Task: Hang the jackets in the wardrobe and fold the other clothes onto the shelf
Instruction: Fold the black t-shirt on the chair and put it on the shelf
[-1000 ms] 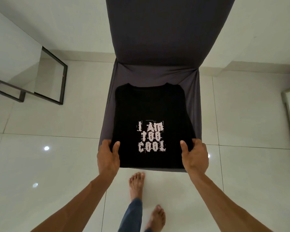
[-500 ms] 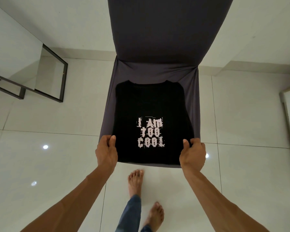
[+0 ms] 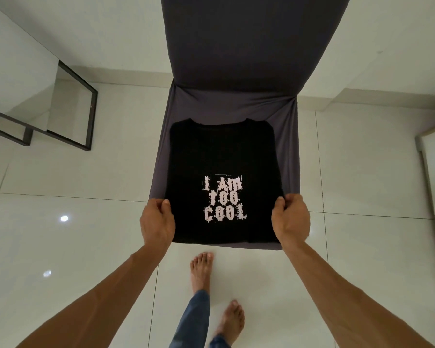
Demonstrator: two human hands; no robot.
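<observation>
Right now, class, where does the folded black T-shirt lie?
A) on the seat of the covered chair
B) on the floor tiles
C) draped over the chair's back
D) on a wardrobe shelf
A: the T-shirt lies flat on the seat of the chair, where the left hand and right hand grip its near edges.
</observation>
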